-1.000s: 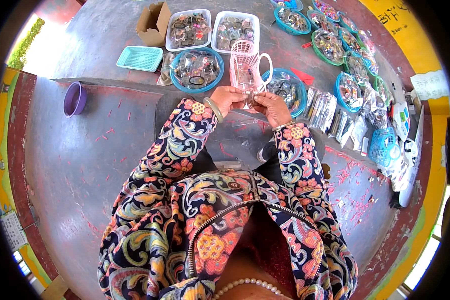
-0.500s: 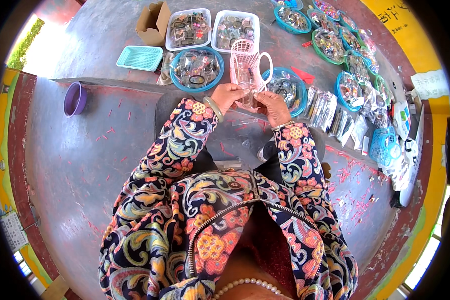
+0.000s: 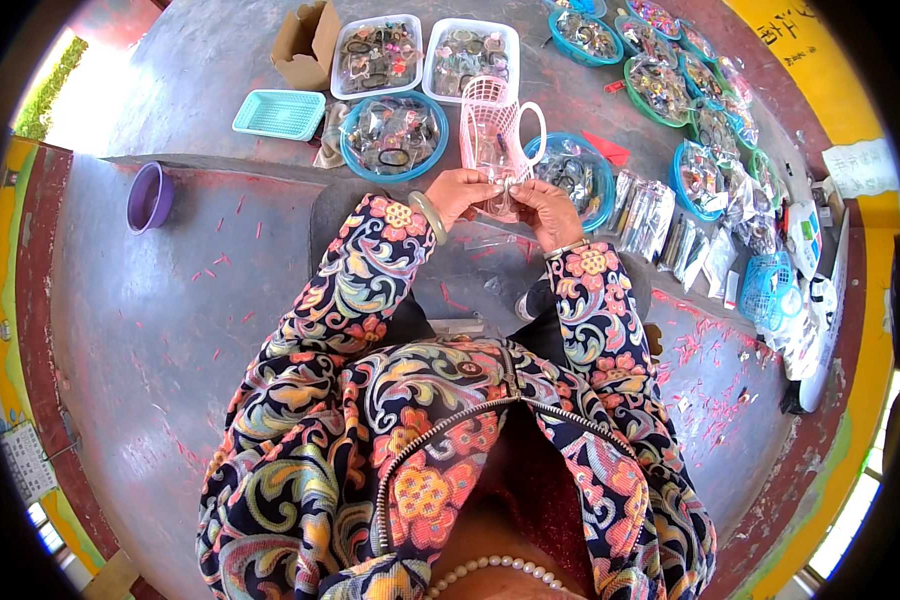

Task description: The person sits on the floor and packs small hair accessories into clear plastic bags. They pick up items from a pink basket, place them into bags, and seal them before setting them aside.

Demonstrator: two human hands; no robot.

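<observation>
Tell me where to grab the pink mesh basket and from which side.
Judging from this view, take the pink mesh basket by the looped handle on its right side, coming in from the right. The loop stands clear of the wall, while both hands, left hand and right hand, crowd its near side.

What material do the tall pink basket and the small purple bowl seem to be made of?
Tall pink basket: likely moulded plastic, given its even lattice walls, uniform colour and loop handle. Small purple bowl: probably plastic too, smooth and matt, uniform in colour; too small to be certain.
</observation>
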